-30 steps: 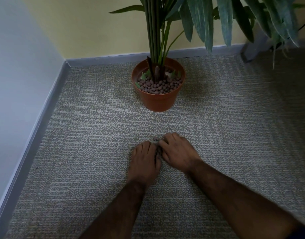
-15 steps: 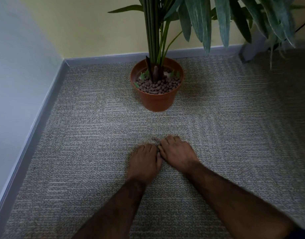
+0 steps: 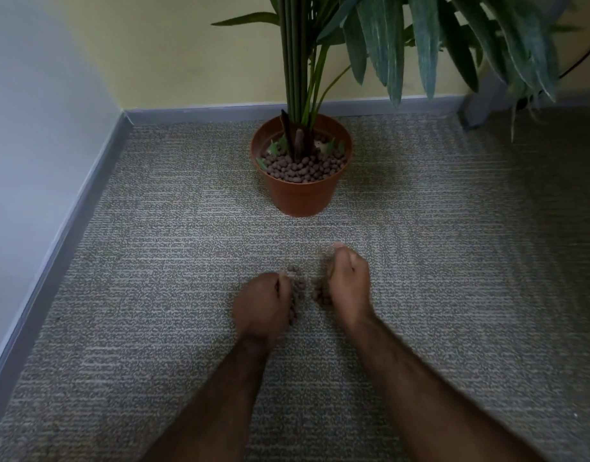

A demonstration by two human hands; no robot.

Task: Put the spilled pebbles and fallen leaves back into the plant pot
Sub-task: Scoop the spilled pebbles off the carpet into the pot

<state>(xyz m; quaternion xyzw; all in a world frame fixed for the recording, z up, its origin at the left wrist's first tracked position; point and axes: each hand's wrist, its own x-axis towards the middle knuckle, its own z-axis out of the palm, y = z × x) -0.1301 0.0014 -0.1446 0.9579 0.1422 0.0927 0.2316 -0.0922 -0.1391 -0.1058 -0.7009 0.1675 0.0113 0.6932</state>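
Our left hand (image 3: 263, 306) and right hand (image 3: 348, 288), just apart, curl round the pebbles (image 3: 299, 290) on the carpet (image 3: 147, 295) at six o'clock from the plant pot (image 3: 300, 198); we judge them light, hard and rolling, best scooped from beneath in cupped palms.

**Both grips curled, back of hand up, set apart**

Two bare forearms reach forward and converge. The left grip (image 3: 262, 305) has its fingers curled under, closed round small brown round pebbles (image 3: 298, 290). The right grip (image 3: 348, 283) is slightly further forward and blurred, and curls likewise round pebbles at its inner edge.
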